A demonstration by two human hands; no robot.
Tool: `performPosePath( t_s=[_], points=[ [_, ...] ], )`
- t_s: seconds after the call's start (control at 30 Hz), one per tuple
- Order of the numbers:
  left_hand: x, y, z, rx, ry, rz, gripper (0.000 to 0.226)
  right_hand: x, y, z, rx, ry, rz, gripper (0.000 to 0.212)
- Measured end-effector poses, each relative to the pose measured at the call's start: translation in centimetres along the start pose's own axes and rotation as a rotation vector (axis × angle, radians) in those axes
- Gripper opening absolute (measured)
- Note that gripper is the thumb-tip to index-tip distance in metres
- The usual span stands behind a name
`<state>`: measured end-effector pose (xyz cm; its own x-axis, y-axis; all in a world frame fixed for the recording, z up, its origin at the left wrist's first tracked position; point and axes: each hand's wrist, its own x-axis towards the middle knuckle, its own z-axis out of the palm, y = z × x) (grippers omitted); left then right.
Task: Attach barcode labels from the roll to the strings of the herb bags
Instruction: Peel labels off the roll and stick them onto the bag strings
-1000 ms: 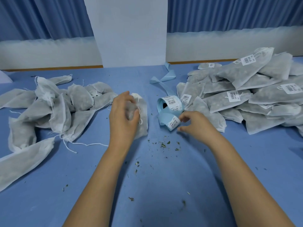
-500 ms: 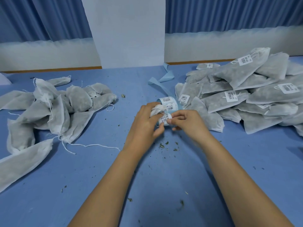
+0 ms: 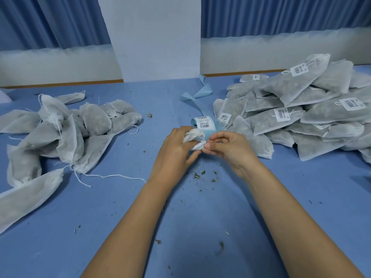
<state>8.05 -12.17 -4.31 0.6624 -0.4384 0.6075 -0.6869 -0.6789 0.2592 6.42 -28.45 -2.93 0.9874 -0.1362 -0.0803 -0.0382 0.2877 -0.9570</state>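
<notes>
On the worktop (image 3: 200, 217) the hands meet: the left hand (image 3: 174, 151) grips a bunched herb bag (image 3: 193, 135), and the right hand (image 3: 230, 149) pinches a label (image 3: 198, 145) touching it. The bag looks light and soft, best held at its gathered neck. The label roll (image 3: 203, 123) sits just beyond.

"Where is the roll (image 3: 203, 124)?"

"Just behind both hands. It is blue, with white barcode stickers on top. Its bare blue strip (image 3: 198, 95) trails away behind it."

"And the herb bag (image 3: 193, 135)?"

"1 white bag, scrunched up in the left hand (image 3: 174, 151). The right hand (image 3: 230, 149) pinches a curled label (image 3: 198, 146) right beside it."

"The others?"

"Plain bags (image 3: 70, 133) lie heaped far left of the left hand, strings loose. Labelled bags (image 3: 301, 117) pile up right of the right hand."
</notes>
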Motion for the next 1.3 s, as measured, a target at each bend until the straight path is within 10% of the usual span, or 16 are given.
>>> performPosePath(
  t_s=[0.87,1.1,1.3],
  points=[
    [-0.3,-0.6,-0.7,-0.126,-0.043,-0.031,0.016,-1.0,-0.7,1.1,-0.347,-0.041,-0.233,0.026],
    [0.2,-1.4,-3.2,-0.593,0.542,-0.692,0.06,-0.4,-0.2,0.3,-0.522,0.185,-0.248,0.026],
    [-0.3,-0.4,-4.0,-0.698,0.61,-0.537,0.059,-1.3,0.3,1.5,-0.816,0.335,-0.597,0.017]
  ],
)
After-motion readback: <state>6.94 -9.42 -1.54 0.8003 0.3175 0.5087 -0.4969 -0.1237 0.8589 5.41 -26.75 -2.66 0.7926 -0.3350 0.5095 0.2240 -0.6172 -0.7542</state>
